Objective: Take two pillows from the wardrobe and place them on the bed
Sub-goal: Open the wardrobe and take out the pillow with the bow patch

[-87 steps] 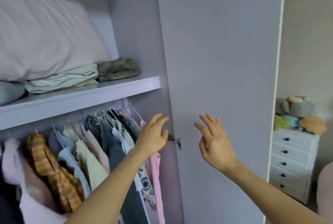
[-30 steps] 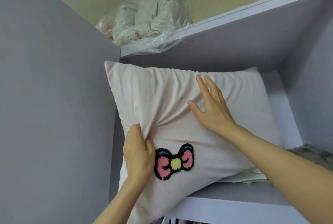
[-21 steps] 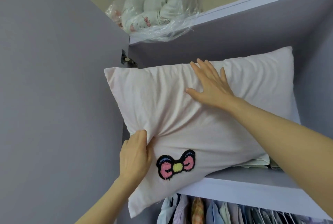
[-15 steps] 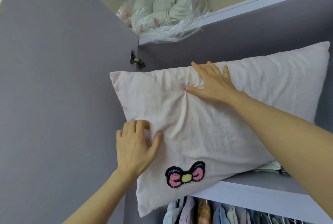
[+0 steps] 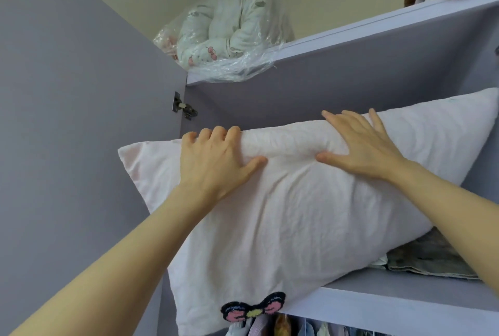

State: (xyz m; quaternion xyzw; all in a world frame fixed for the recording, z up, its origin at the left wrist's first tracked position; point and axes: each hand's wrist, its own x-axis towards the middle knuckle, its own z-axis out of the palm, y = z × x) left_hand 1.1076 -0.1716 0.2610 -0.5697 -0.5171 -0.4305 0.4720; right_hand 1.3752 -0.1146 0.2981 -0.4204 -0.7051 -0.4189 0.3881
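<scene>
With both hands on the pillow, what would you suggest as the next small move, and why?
I would probably pull the pillow outward off the shelf: the left hand curls over its top edge, the right hand presses flat on it, and its lower corner hangs past the shelf lip.

No writing, brand, number or label can be read anywhere. The only marks are pictures: a pink and black bow patch (image 5: 252, 310) on the pillow (image 5: 297, 227) at 6 o'clock, and small pink bow prints on the bagged bedding (image 5: 229, 27) at 12 o'clock.
</scene>
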